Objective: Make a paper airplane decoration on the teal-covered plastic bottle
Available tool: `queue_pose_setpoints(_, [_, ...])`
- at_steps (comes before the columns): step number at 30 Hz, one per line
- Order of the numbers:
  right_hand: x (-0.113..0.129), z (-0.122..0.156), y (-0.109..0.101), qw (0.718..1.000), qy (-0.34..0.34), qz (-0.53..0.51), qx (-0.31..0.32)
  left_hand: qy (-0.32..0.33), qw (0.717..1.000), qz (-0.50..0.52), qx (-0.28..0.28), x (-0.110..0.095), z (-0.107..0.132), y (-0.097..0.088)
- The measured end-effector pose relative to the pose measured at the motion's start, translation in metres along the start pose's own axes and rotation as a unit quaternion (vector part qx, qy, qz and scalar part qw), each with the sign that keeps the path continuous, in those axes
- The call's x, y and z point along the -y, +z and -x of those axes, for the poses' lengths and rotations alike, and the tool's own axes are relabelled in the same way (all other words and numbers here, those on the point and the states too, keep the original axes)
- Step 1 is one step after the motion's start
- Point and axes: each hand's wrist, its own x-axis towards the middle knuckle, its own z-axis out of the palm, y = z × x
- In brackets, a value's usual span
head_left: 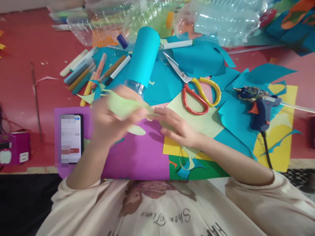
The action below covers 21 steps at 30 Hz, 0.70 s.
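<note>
My left hand [120, 114], blurred by motion, is closed on a light green paper piece [124, 105] above the purple sheet [137, 154]. To its right, my right hand [178, 127] has its fingers stretched toward the narrow end of that piece; whether they touch it is blurred. A small pale green oval of paper [136, 130] lies just below the left hand. Behind the hands, a clear bottle wrapped in turquoise paper [145, 55] lies on its side. Scissors [192, 85] with one red and one yellow handle loop rest, blades apart, beyond my right hand on a pale green sheet [204, 126].
Markers [86, 72] are scattered at the left, near a phone [71, 139]. At the right lies a glue gun [261, 105] with its cord, among blue scraps and a yellow sheet [290, 131]. Clear plastic bottles [216, 19] line the back.
</note>
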Motion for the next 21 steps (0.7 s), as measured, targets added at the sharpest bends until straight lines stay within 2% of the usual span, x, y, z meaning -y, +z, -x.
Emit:
queue_pose_setpoints(1, [-0.001, 0.0, -0.003, 0.997, 0.03, -0.044, -0.052, -0.015, 0.996, 0.028, 0.086, -0.012, 0.008, 0.013])
queue_pose_setpoints(3, [-0.004, 0.0, -0.008, 0.974, 0.102, -0.133, -0.153, -0.068, 0.978, 0.064, 0.188, -0.023, 0.021, 0.039])
queue_pose_setpoints(5, [-0.006, -0.001, -0.011, 0.945, 0.156, -0.204, -0.203, -0.129, 0.964, 0.039, 0.231, -0.017, 0.025, 0.056])
queue_pose_setpoints(7, [-0.008, -0.002, -0.012, 0.933, 0.178, -0.237, -0.203, -0.158, 0.965, 0.0, 0.207, -0.003, 0.02, 0.06])
queue_pose_setpoints(10, [-0.007, -0.004, -0.011, 0.938, 0.182, -0.232, -0.181, -0.195, 0.959, -0.034, 0.205, 0.016, 0.006, 0.05])
queue_pose_setpoints(13, [-0.007, -0.004, -0.009, 0.947, 0.166, -0.223, -0.16, -0.228, 0.946, 0.02, 0.228, 0.022, 0.0, 0.042])
queue_pose_setpoints(16, [-0.008, -0.004, -0.008, 0.953, 0.153, -0.22, -0.141, -0.25, 0.929, 0.096, 0.255, 0.023, 0.007, 0.047])
queue_pose_setpoints(21, [-0.009, -0.006, -0.011, 0.95, 0.148, -0.242, -0.131, -0.231, 0.936, 0.126, 0.233, 0.025, 0.017, 0.055])
